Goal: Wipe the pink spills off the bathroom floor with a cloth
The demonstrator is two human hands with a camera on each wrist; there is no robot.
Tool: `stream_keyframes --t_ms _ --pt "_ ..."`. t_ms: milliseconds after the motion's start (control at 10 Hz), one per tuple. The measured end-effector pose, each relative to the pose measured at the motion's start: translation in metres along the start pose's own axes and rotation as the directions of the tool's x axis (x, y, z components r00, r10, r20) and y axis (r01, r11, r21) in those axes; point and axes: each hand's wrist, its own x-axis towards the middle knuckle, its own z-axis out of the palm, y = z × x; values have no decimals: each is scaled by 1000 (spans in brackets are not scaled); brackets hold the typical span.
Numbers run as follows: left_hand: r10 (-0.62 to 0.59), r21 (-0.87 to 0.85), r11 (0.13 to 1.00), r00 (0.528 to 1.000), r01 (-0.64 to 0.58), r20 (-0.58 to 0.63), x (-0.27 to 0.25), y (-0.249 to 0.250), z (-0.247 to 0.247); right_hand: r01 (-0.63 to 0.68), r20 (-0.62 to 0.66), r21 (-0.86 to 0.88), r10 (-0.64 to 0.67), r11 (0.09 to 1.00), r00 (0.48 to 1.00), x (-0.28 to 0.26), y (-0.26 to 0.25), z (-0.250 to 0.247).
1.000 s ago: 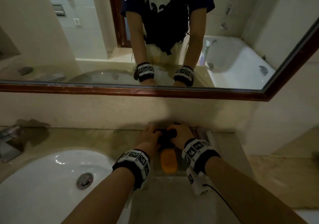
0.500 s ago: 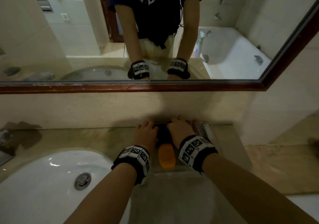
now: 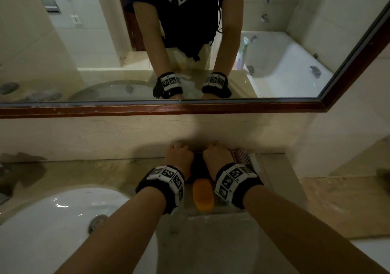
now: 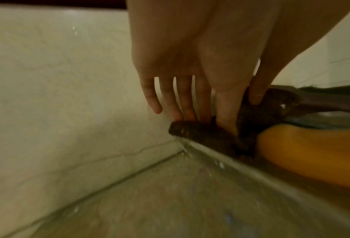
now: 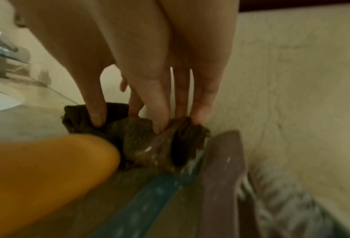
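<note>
A dark folded cloth (image 3: 198,166) lies at the back of the vanity counter, against the wall. My left hand (image 3: 178,150) pinches its left end, fingers behind and thumb (image 4: 226,119) in front of the cloth (image 4: 200,131). My right hand (image 3: 215,150) pinches the right end: its thumb (image 5: 97,117) presses the front and its fingers (image 5: 159,124) dig into the folds of the cloth (image 5: 141,141). No pink spill shows in any view.
An orange bottle (image 3: 203,195) lies just in front of the cloth on a glass tray (image 5: 149,193). A striped brush-like item (image 3: 242,157) sits to the right. The white sink (image 3: 42,221) is at the left, the mirror (image 3: 84,62) above, and floor tiles (image 3: 348,206) to the right.
Both hands stay on the dark cloth and have reached a little closer to the wall. The orange bottle has not moved.
</note>
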Motion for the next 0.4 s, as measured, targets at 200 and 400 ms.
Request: stream_keyframes --t_ms 200,400 --pt "0 -107 994 998 -6 -57 -6 0 14 22 -9 37 -21 999 1000 1 2 13" --pt "30 -186 982 999 -22 43 -5 -18 -30 29 63 113 -36 993 997 -2 19 -17"
